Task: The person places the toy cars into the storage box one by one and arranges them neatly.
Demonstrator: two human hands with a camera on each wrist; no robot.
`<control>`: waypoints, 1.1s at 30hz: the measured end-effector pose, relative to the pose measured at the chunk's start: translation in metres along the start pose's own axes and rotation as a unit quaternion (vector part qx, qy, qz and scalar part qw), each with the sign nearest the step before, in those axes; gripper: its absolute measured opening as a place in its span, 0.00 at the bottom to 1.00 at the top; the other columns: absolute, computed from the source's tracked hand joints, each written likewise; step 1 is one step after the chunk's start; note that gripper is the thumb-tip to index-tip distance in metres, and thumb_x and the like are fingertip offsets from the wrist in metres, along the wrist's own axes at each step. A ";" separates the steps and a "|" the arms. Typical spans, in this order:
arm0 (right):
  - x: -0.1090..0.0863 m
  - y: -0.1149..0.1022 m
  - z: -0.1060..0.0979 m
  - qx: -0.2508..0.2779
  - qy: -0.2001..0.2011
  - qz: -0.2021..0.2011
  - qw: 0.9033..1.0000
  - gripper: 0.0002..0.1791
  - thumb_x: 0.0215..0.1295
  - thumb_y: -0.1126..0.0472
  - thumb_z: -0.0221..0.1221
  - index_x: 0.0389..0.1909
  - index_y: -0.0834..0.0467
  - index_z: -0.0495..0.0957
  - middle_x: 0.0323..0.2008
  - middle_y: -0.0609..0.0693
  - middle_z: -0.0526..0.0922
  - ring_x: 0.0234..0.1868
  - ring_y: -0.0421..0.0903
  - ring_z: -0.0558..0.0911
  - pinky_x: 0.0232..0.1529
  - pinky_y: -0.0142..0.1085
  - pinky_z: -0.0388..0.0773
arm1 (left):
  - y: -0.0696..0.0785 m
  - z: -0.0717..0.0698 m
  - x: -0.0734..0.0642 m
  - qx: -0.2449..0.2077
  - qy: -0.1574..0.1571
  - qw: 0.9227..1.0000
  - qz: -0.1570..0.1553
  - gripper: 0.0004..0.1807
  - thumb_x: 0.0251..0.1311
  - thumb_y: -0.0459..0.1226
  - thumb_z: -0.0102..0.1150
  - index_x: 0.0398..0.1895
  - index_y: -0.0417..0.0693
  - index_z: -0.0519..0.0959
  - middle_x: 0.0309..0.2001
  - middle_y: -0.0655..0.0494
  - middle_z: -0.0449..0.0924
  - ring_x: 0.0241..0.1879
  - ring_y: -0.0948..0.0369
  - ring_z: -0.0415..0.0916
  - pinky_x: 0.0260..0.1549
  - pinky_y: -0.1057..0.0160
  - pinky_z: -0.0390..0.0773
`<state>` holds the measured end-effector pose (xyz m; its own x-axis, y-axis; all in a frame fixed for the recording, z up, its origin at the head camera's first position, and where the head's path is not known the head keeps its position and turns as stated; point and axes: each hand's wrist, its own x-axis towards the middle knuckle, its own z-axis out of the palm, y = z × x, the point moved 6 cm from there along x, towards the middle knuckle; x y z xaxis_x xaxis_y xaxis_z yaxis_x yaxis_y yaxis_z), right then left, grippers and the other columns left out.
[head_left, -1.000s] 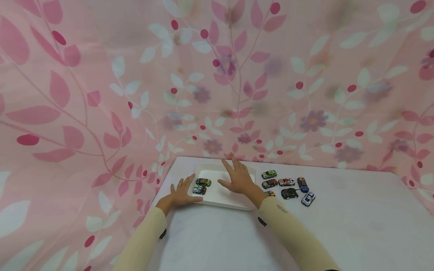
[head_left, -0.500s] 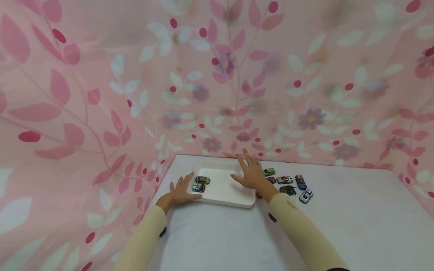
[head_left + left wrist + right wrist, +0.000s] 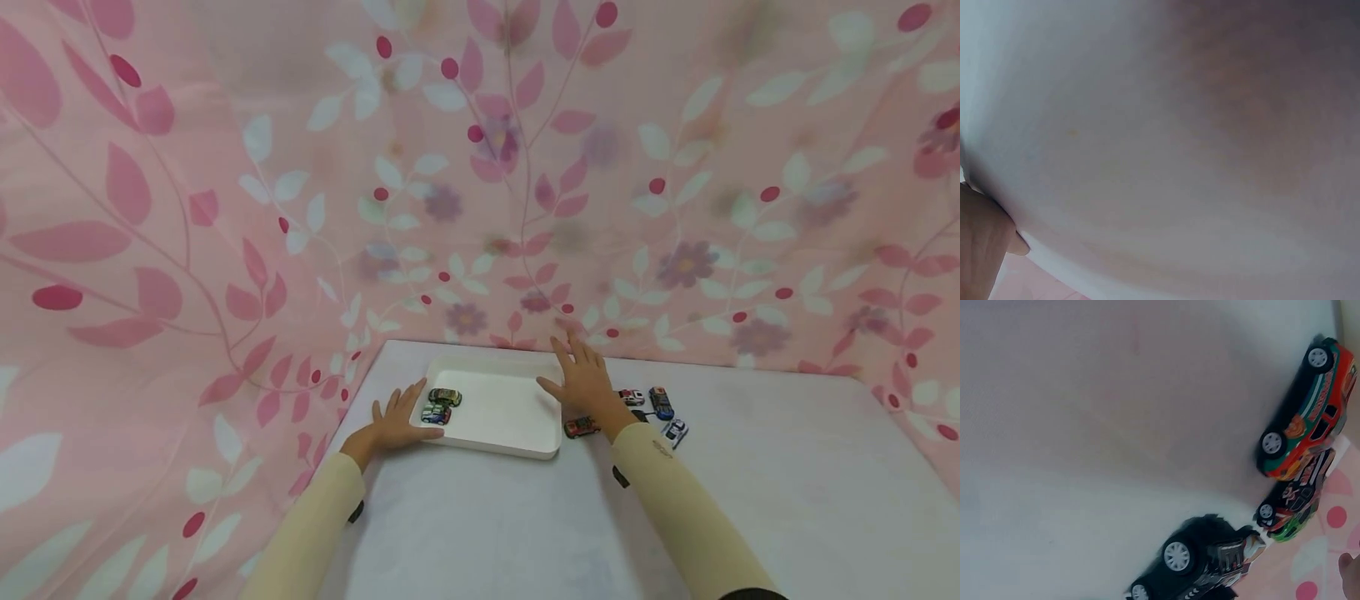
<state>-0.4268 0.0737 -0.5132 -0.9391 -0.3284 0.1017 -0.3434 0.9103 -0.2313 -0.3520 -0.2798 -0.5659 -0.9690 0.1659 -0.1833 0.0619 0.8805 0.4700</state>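
A shallow white tray (image 3: 480, 446) lies on the table, with a green toy car (image 3: 447, 397) and a blue-and-green toy car (image 3: 437, 414) at its left end. My left hand (image 3: 396, 423) rests at the tray's left edge, fingers spread and thumb along the front corner. In the left wrist view only part of that hand (image 3: 984, 244) shows. Over the tray's right edge, my right hand (image 3: 587, 387) has its fingers spread and holds nothing. Beside it sits an orange-and-green toy car (image 3: 581, 427), seen larger in the right wrist view, where a black toy car (image 3: 1204, 559) stands too.
Right of the hand are a red-and-white toy car (image 3: 632, 397), a dark blue one (image 3: 662, 403) and a white one (image 3: 676, 432). Other cars are partly hidden by the right arm. A pink floral cloth (image 3: 465, 208) hangs behind the white table (image 3: 787, 467).
My right hand has moved right, from over the middle of the tray to its right edge, covering some of the cars. My left hand stays at the tray's left edge.
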 end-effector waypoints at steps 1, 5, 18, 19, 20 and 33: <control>0.000 0.001 -0.001 0.005 -0.004 0.004 1.000 0.50 0.65 0.29 0.50 0.80 0.48 0.43 0.80 0.59 0.37 0.76 0.65 0.50 0.73 0.63 0.48 | -0.001 0.000 0.001 0.003 -0.001 1.000 -0.002 0.65 0.44 0.73 0.60 0.80 0.63 0.38 0.80 0.48 0.42 0.78 0.40 0.32 0.66 0.27 0.25; -0.004 0.007 0.001 0.029 -0.010 0.020 0.999 0.49 0.65 0.30 0.51 0.79 0.48 0.46 0.80 0.59 0.36 0.76 0.67 0.50 0.73 0.64 0.46 | -0.003 0.002 0.001 0.008 -0.010 1.000 -0.009 0.66 0.45 0.72 0.61 0.80 0.63 0.36 0.80 0.48 0.40 0.78 0.41 0.30 0.66 0.27 0.24; -0.009 0.035 0.003 0.054 0.004 0.029 0.998 0.45 0.70 0.35 0.48 0.79 0.53 0.47 0.79 0.61 0.35 0.75 0.70 0.50 0.70 0.68 0.48 | 0.004 -0.004 0.002 0.017 -0.011 1.000 -0.011 0.64 0.45 0.72 0.62 0.81 0.63 0.39 0.80 0.48 0.44 0.78 0.40 0.34 0.66 0.25 0.28; -0.009 0.038 0.003 0.058 0.008 0.030 0.998 0.44 0.70 0.35 0.48 0.79 0.53 0.48 0.79 0.62 0.36 0.75 0.71 0.51 0.70 0.68 0.49 | 0.004 -0.003 0.001 0.018 -0.011 1.000 -0.012 0.64 0.45 0.72 0.62 0.81 0.63 0.39 0.80 0.47 0.44 0.78 0.40 0.34 0.66 0.25 0.28; -0.009 0.040 0.003 0.060 0.011 0.031 0.998 0.43 0.71 0.36 0.48 0.79 0.53 0.48 0.79 0.62 0.36 0.74 0.71 0.51 0.70 0.69 0.49 | 0.004 -0.003 0.000 0.016 -0.009 1.000 -0.012 0.64 0.45 0.72 0.62 0.81 0.62 0.40 0.80 0.47 0.44 0.78 0.39 0.34 0.66 0.25 0.28; -0.006 0.066 0.003 0.062 0.004 0.062 0.996 0.45 0.68 0.40 0.55 0.77 0.57 0.49 0.77 0.68 0.41 0.71 0.74 0.55 0.66 0.70 0.57 | 0.009 -0.005 -0.003 -0.002 0.000 1.000 -0.017 0.66 0.44 0.73 0.60 0.81 0.59 0.39 0.80 0.44 0.43 0.78 0.39 0.32 0.66 0.27 0.25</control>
<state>-0.4436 0.1353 -0.5322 -0.9744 -0.2130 0.0721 -0.2245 0.9053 -0.3606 -0.3496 -0.2751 -0.5564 -0.9706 0.1364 -0.1984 0.0287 0.8838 0.4671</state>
